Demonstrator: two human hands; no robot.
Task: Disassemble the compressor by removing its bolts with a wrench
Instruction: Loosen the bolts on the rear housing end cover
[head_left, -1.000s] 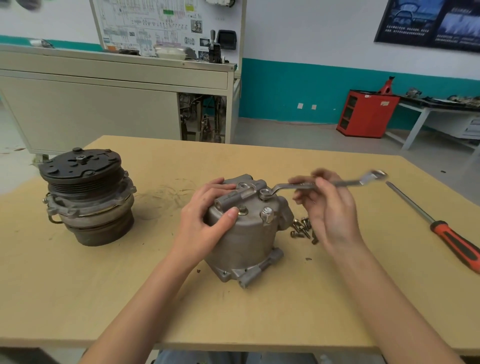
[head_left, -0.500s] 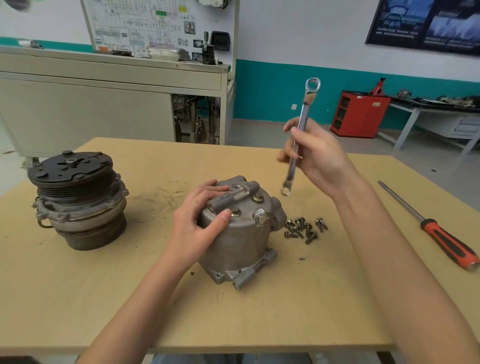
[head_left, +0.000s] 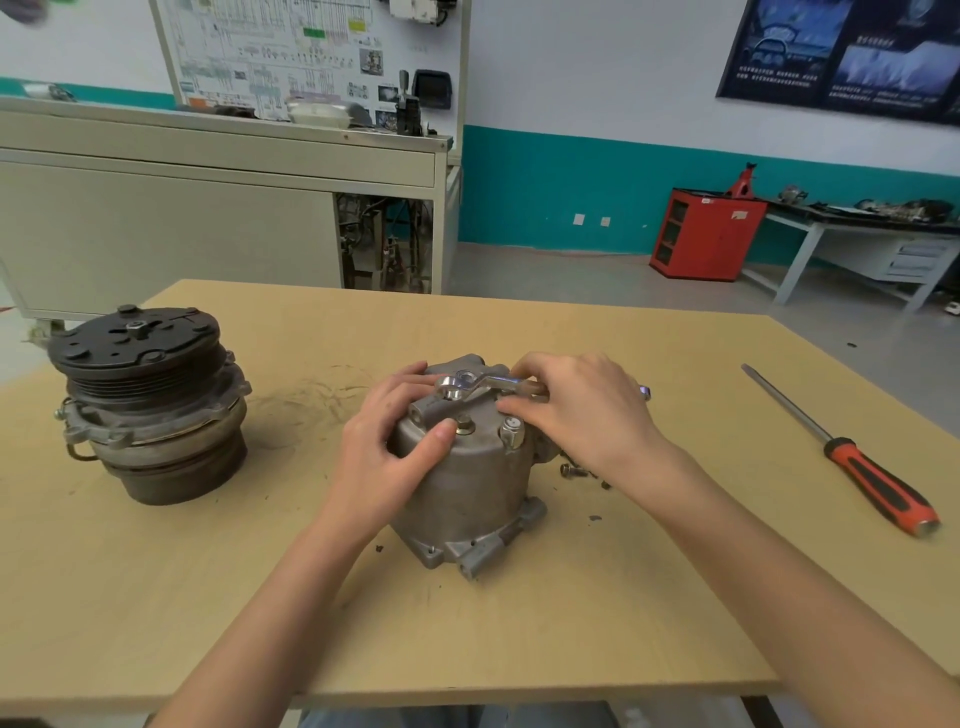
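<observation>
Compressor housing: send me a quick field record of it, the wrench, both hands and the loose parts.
compressor housing: upright on table, one bolt standing in its top
wrench: ring end on housing top; bolt seating unclear
left hand: grips housing
right hand: holds wrench shank
loose bolts: on table, right of housing
screwdriver: far right, untouched
pulley unit: left, apart

Tan wooden table (head_left: 519, 623), lower half of frame. Screwdriver (head_left: 852, 462), orange-and-black handle, lying flat on the table at right, its tip toward the far edge. Beige cabinet (head_left: 182, 223), upper left, with a white wiring-diagram board (head_left: 291, 52) standing on top of it. Red cabinet (head_left: 706, 234), right of centre, on the floor beside a grey workbench (head_left: 857, 228). Dark poster (head_left: 841, 57), upper right. Teal wall band (head_left: 561, 182).
</observation>
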